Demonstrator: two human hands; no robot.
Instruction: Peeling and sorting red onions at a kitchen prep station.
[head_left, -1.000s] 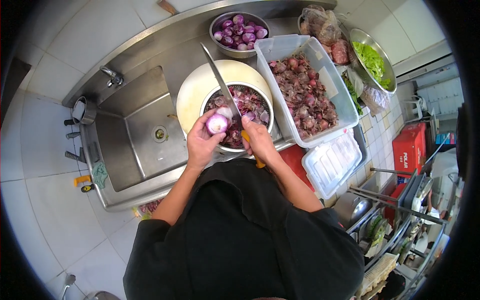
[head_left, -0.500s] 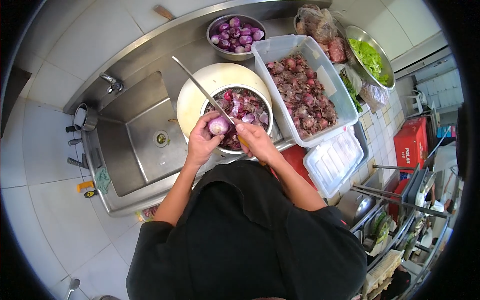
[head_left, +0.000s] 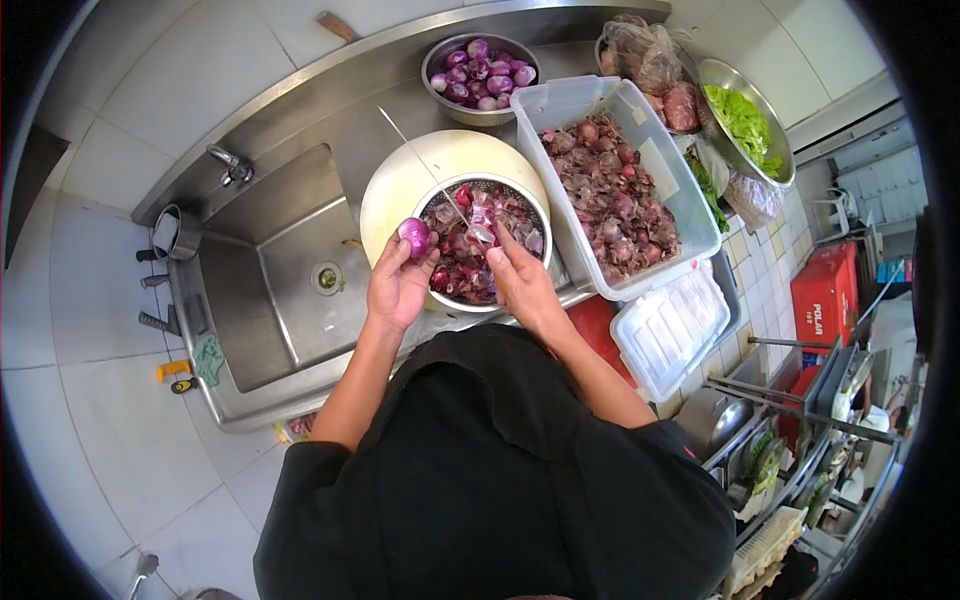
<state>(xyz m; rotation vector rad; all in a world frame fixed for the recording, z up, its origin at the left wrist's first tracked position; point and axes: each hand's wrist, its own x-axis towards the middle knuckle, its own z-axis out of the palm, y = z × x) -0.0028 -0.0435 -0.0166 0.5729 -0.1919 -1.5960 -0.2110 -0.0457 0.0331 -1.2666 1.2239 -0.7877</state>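
The left hand [head_left: 400,285] pinches a purple onion [head_left: 413,236] by the colander [head_left: 485,181] of peels [head_left: 512,216]; the right hand [head_left: 522,280] is curled around a knife [head_left: 424,165]. This looks like peeling; the next move calls for checking for leftover skin.

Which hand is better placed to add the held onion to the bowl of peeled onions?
Probably the left hand: it holds the onion, while the right hand has the knife.

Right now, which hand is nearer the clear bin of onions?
Right. The right hand is over the colander, left of the bin; the left hand, holding an onion, is farther left.
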